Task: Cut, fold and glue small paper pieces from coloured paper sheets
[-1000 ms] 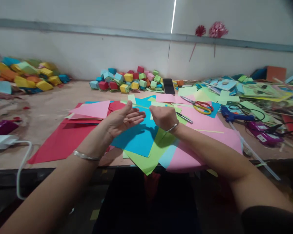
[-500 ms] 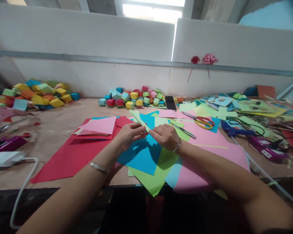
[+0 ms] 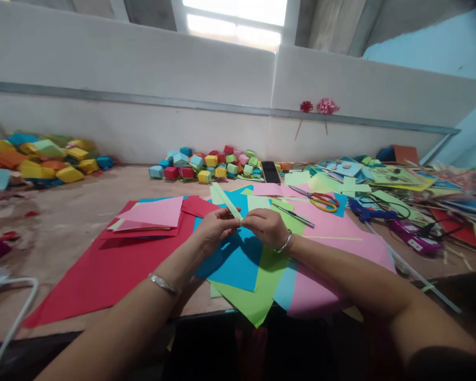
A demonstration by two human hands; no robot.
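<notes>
A folded strip of pale green paper (image 3: 227, 201) slants up from between my hands, over the blue sheet (image 3: 238, 264). My left hand (image 3: 216, 228) is closed on it from the left, thumb and fingers pinching near its lower end. On the other side, my right hand (image 3: 266, 227) pinches the same lower end, fingers curled together. Both hands almost meet there. Beneath lie a bright green sheet (image 3: 257, 307) and a large pink sheet (image 3: 341, 259). To the left, pink paper pieces (image 3: 154, 212) rest on red sheets (image 3: 95, 280).
Right of my hands lie scissors (image 3: 321, 201), a pen-like tool (image 3: 295, 215), a blue glue gun (image 3: 368, 211) and a purple power strip (image 3: 416, 238). Small paper boxes are piled at the back middle (image 3: 212, 164) and left (image 3: 47, 159). A phone (image 3: 269, 172) lies near the wall.
My view has shifted slightly to the right. Both hands stay together on the green paper strip, whose folded length now shows more plainly; my right fingers have closed in on its lower end.
</notes>
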